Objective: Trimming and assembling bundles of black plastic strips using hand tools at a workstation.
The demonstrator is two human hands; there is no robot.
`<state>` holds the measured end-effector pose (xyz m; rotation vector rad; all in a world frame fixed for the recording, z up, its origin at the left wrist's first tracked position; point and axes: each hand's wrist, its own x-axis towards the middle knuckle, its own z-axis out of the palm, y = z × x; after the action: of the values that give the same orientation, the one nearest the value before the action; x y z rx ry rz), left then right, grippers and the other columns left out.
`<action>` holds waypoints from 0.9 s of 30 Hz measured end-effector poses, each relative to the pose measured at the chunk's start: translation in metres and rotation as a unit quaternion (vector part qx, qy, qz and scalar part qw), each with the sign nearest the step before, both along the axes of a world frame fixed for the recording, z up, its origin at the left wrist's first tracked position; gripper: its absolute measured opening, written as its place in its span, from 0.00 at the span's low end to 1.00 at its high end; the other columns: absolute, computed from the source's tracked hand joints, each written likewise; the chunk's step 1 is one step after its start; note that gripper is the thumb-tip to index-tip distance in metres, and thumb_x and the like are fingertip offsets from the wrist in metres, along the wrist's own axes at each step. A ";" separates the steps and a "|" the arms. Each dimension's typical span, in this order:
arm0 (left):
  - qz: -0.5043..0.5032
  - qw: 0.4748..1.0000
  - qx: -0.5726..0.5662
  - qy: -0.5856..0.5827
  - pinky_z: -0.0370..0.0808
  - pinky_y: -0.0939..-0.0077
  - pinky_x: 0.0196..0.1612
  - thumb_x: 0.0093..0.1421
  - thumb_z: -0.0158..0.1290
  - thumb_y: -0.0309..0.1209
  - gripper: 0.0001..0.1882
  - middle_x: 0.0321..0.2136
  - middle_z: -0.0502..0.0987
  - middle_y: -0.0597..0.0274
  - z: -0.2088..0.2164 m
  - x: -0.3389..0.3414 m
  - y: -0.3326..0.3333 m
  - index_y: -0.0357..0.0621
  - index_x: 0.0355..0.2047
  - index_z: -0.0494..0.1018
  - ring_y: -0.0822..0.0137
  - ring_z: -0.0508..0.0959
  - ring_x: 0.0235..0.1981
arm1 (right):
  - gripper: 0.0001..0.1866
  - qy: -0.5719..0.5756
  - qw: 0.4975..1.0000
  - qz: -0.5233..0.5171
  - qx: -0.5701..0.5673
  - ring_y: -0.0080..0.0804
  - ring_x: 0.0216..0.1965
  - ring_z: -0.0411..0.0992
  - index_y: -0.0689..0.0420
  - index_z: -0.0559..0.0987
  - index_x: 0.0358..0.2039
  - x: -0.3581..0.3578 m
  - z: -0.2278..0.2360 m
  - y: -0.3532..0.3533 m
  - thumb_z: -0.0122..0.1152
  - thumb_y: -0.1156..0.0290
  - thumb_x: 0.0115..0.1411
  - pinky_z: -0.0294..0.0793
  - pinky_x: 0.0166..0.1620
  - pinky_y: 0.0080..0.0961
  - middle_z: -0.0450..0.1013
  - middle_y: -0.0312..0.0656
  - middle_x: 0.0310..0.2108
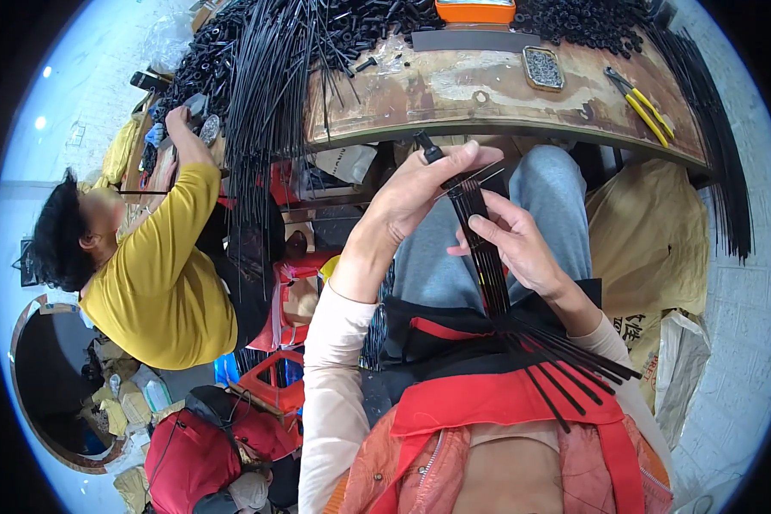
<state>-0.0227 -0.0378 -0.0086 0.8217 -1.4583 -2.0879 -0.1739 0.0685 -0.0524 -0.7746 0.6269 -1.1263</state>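
Observation:
A bundle of thin black rods (481, 257), looking like umbrella ribs, slants over my lap. Its lower ends fan out across my red and black apron. At its upper end sits a black plastic head piece (429, 147). My left hand (428, 187) is closed around the bundle just under this piece, thumb stretched along the top. A thin wire (480, 180) crosses the rods beside those fingers. Lower down, my right hand (516, 246) has its thumb and fingers curled at the bundle's right side, touching the rods.
Ahead stands a wooden table (454, 94) with heaps of black plastic parts (574, 21), a tin of small metal pieces (543, 67), yellow-handled pliers (647, 107) and an orange box (475, 12). Long black rods (270, 86) overhang its edge. A co-worker in yellow (158, 274) sits at left.

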 end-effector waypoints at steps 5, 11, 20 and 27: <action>0.023 0.951 0.215 0.223 0.67 0.63 0.58 0.65 0.51 0.42 0.30 0.50 0.75 0.52 -0.009 0.010 0.009 0.37 0.61 0.60 0.65 0.75 0.49 | 0.19 -0.001 1.000 -0.015 -0.002 0.25 0.38 0.72 0.62 0.65 0.57 -0.005 -0.004 0.000 0.49 0.72 0.67 0.78 0.48 0.39 0.70 0.39 0.37; 0.178 0.976 -0.001 0.128 0.74 0.70 0.50 0.66 0.49 0.33 0.18 0.41 0.79 0.55 -0.022 0.010 0.018 0.36 0.53 0.70 0.67 0.78 0.43 | 0.20 0.015 0.999 -0.027 0.009 0.26 0.38 0.72 0.62 0.65 0.58 -0.003 0.000 0.001 0.50 0.71 0.67 0.78 0.48 0.39 0.71 0.40 0.36; 0.189 0.974 -0.003 0.124 0.76 0.70 0.48 0.62 0.54 0.28 0.19 0.39 0.79 0.56 -0.020 0.011 0.018 0.36 0.53 0.69 0.63 0.80 0.41 | 0.19 0.009 0.999 -0.031 0.015 0.26 0.37 0.72 0.62 0.65 0.57 0.000 0.000 0.000 0.50 0.71 0.67 0.78 0.49 0.39 0.70 0.40 0.36; 0.244 0.961 0.007 0.126 0.78 0.74 0.42 0.56 0.61 0.23 0.16 0.33 0.79 0.62 -0.020 0.004 0.014 0.37 0.44 0.72 0.67 0.81 0.34 | 0.19 0.018 0.999 -0.030 0.002 0.25 0.37 0.72 0.63 0.65 0.57 0.001 -0.001 -0.001 0.49 0.71 0.67 0.78 0.48 0.38 0.70 0.39 0.36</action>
<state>-0.0186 -0.0234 -0.0282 0.7905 -0.9845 -1.7512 -0.1728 0.0671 -0.0534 -0.7772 0.6864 -1.1686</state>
